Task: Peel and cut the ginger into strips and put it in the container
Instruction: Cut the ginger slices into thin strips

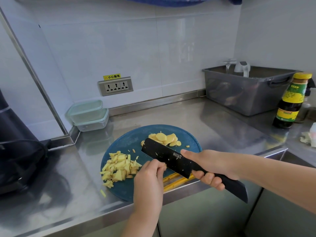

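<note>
Clearing ginger bits point(165, 167) off the knife point(168, 158), left grip point(148, 177) pinched them, right grip point(211, 168) clasped it; ginger slices point(164, 138) likely came next.

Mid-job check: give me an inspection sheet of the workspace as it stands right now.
Surface: steel counter; blue cutting board at its front edge.
Job's things: ginger strips on the board's left; ginger slices uncut at its far side; stacked containers by the back wall.
Clutter: yellow sticks on the board's near edge; stray strip on the counter; sauce bottle; crumpled tissue.
Hands: right hand grips the black knife; left hand has fingers curled at the blade, hold unclear.
Cables: nothing seen.
Surroundings: grey tub; wall socket; black bag.
</note>
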